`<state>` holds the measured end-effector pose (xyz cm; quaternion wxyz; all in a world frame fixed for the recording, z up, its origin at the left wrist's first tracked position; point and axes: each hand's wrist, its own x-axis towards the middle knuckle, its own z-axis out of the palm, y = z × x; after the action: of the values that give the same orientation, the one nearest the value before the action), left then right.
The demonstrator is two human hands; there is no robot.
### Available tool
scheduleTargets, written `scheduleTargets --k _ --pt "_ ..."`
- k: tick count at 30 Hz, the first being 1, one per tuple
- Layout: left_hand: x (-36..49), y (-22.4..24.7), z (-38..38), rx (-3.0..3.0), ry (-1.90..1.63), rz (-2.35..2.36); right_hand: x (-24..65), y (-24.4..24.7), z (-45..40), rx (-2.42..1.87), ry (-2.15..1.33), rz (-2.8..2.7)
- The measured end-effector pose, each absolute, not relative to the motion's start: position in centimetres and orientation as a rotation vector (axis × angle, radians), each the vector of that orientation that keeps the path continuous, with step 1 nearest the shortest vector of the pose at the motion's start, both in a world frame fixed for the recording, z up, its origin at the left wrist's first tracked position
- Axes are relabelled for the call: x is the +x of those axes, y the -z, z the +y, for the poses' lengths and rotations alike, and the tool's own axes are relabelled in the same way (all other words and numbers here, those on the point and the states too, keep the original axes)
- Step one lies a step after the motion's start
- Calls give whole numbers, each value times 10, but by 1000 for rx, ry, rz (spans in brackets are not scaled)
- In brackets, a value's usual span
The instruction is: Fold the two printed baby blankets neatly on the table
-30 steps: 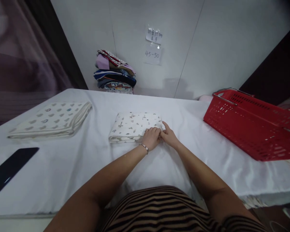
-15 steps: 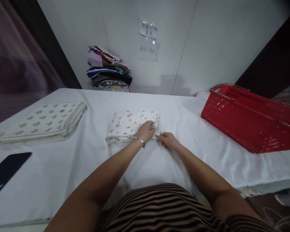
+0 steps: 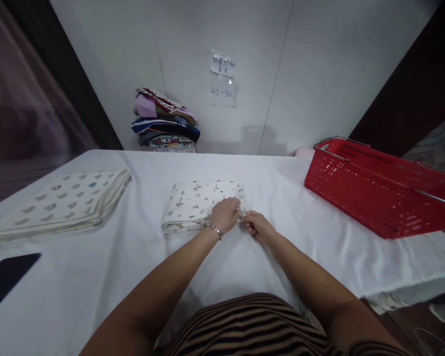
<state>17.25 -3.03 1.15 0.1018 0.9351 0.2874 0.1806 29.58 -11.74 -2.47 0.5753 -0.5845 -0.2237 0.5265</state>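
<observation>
A folded white cloth (image 3: 193, 200) with small grey and brown prints lies flat at the middle of the table. On its right part rests my left hand (image 3: 224, 215), a bracelet at the wrist, its fingers curled over the cloth near the right edge. My right hand (image 3: 258, 225) is just beside that edge, with thumb and forefinger pinched on the cloth's near right corner. Some of the edge is hidden by my left hand.
The table has a white cover (image 3: 144, 277). At the left lie a larger folded blanket (image 3: 66, 200) with heart prints and a dark flat object (image 3: 9, 279). A red basket (image 3: 371, 193) stands at the right. Folded fabrics (image 3: 166, 121) are stacked behind the table.
The view has tilted a little, so things sit lower in it. My left hand's fingers have come down flatter on the cloth's right edge, where a bunched fold stood up before.
</observation>
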Motion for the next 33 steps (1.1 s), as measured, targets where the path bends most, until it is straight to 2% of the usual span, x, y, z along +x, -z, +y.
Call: scheduleTargets --k 5,10,15,22,33 --pt "174 -12 -38 2938 -403 680 291 26 -117 -1355 -1183 -518" --pt "174 -21 -36 2901 -473 769 292 28 -116 -1204 -1195 -412" --pt "177 -20 -42 2922 -300 713 294 32 -117 -1153 -1213 -348" --pt "179 -13 -47 2933 -307 738 292 26 -123 -1145 -1158 -429" --pt "174 -2 -57 2874 -401 825 298 22 -121 -1422 -1081 -600"
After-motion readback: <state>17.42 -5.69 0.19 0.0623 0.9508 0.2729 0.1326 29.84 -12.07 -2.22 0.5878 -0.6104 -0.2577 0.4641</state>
